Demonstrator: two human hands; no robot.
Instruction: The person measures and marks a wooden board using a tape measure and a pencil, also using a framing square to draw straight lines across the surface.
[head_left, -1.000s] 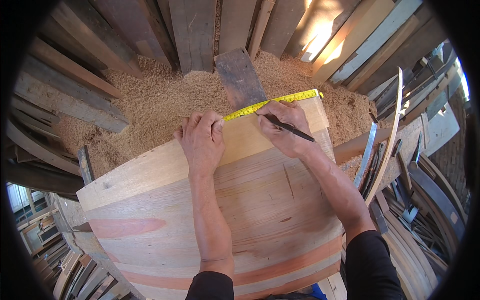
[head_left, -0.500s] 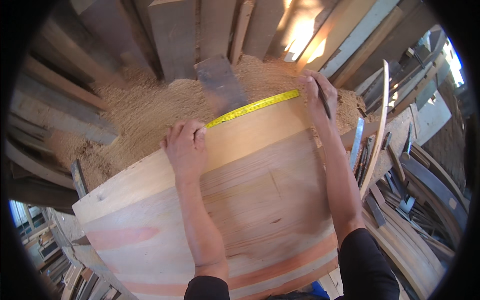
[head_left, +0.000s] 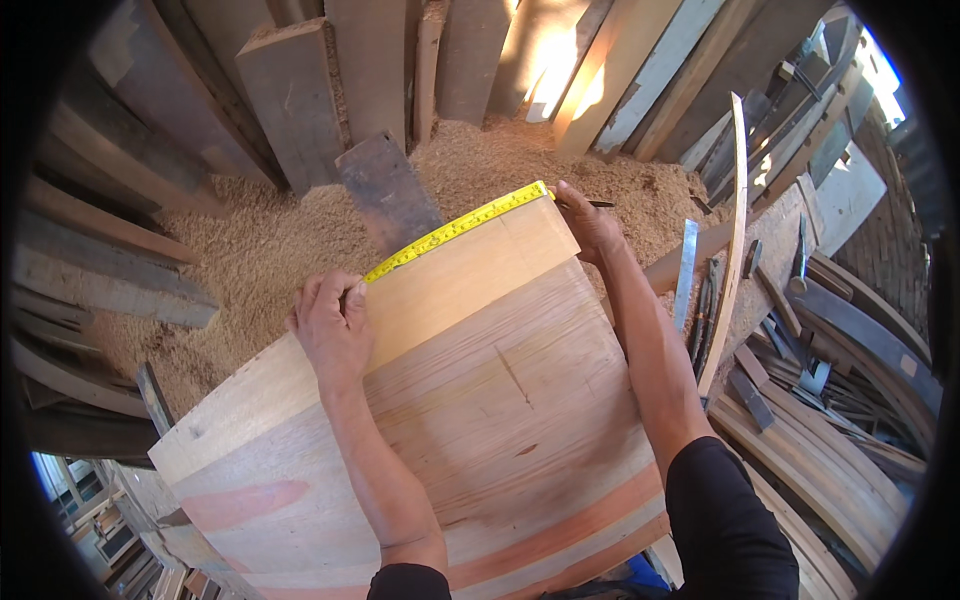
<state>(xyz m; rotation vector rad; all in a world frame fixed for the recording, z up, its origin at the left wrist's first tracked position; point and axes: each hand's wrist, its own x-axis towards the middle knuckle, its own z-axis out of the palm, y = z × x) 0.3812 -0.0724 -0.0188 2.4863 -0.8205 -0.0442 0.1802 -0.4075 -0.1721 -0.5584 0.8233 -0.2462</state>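
A yellow tape measure [head_left: 460, 230] is stretched along the far edge of a large wooden panel [head_left: 500, 370]. My left hand [head_left: 335, 325] is closed on the tape at its left end, with the thumb on the panel's edge; the tape's case, if it is there, is hidden by the fingers. At the panel's far right corner, my right hand [head_left: 590, 228] is closed, its fingertips at the tape's other end. From that same hand a thin dark pencil [head_left: 602, 204] sticks out to the right, mostly covered by the fingers.
Beyond the panel lies a heap of sawdust [head_left: 265, 235] with a dark board [head_left: 388, 190] standing in it. Planks [head_left: 295, 100] lean all round the far side. On the right are a metal strip [head_left: 686, 272], a long thin wooden strip [head_left: 735, 240] and stacked curved timber [head_left: 815, 460].
The view has shifted, so most things sit further left. My right fingers have come to the tape's end, and the pencil has swung from along my wrist to pointing right.
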